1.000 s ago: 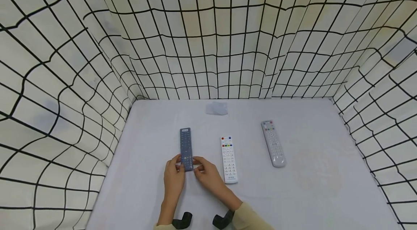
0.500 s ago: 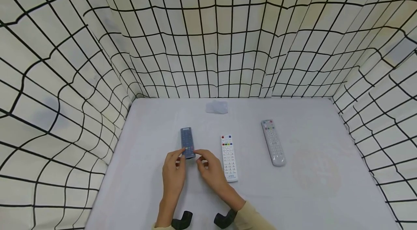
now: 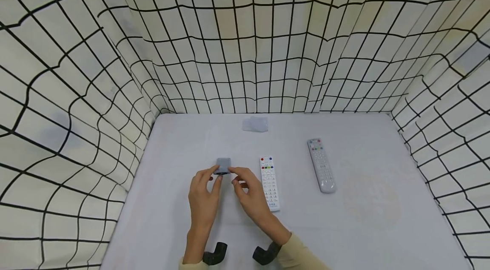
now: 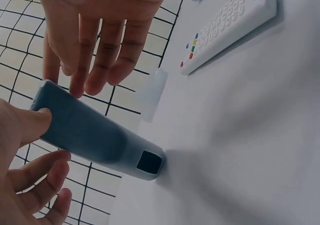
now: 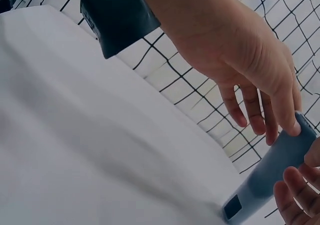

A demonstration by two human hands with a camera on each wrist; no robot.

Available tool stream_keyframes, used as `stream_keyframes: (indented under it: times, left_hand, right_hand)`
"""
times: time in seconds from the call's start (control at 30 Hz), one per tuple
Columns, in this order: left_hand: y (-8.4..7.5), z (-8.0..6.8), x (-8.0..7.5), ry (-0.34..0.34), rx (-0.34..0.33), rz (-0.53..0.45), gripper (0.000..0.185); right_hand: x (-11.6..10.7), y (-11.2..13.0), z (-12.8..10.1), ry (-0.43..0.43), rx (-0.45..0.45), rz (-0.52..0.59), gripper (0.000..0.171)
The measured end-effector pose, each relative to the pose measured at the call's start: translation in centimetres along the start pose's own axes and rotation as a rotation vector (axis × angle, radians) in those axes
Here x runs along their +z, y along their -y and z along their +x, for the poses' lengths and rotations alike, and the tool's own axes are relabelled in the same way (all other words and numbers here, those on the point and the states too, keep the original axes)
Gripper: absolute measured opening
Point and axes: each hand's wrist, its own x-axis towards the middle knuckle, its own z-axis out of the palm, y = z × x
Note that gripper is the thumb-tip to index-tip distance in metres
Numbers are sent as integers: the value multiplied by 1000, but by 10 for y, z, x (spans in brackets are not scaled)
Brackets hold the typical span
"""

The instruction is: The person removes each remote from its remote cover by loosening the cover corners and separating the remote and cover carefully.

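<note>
A dark blue-grey remote control (image 4: 90,130) is tipped up steeply, its far end down at the table and its near end raised. My left hand (image 3: 203,197) pinches that raised end, with the thumb pressed on the plain back. My right hand (image 3: 250,195) touches the right corner of the same end with its index fingertip. Its thumb stands a little off the remote in the head view, and the other fingers are loosely bent. A dark square shows on the back near the lower end. The button side faces away, hidden from the wrist views.
A white remote control (image 3: 269,185) with coloured buttons lies just right of my right hand. Farther right lies a grey remote (image 3: 321,166) that looks wrapped in clear plastic. A pale flat packet (image 3: 255,124) lies near the table's back edge. Black-gridded white walls (image 3: 245,49) enclose the table.
The dark remote lay flat a second ago with both hands at its near end. Its near end has risen as the hands moved up and away. The other remotes stay put.
</note>
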Motion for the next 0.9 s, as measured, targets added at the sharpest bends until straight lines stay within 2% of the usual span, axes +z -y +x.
stream_keyframes:
  times: [0.13, 0.23, 0.33, 0.47, 0.57, 0.77, 0.9]
  left_hand:
    - [1, 3, -1, -54, 60, 9, 34]
    - [4, 5, -1, -72, 85, -24, 31]
    - [5, 7, -3, -69, 76, -105, 30]
    - [6, 8, -6, -85, 41, -270, 28]
    - [4, 9, -10, -110, -22, -407, 25]
    - [-2, 11, -17, -197, -245, -677, 25]
    - [-4, 16, -20, -248, -341, -792, 31]
  right_hand:
    - [-4, 2, 2, 7, -22, 19, 45]
    - [-7, 0, 3, 14, -17, 27, 47]
    - [-8, -4, 2, 23, 7, 21, 45]
    - [-9, -10, -2, 44, 54, 21, 41]
    - [-9, -13, -6, 61, 92, 34, 39]
    - [-6, -21, -17, 111, 143, 69, 38]
    - [-5, -24, -23, 155, 183, 80, 41]
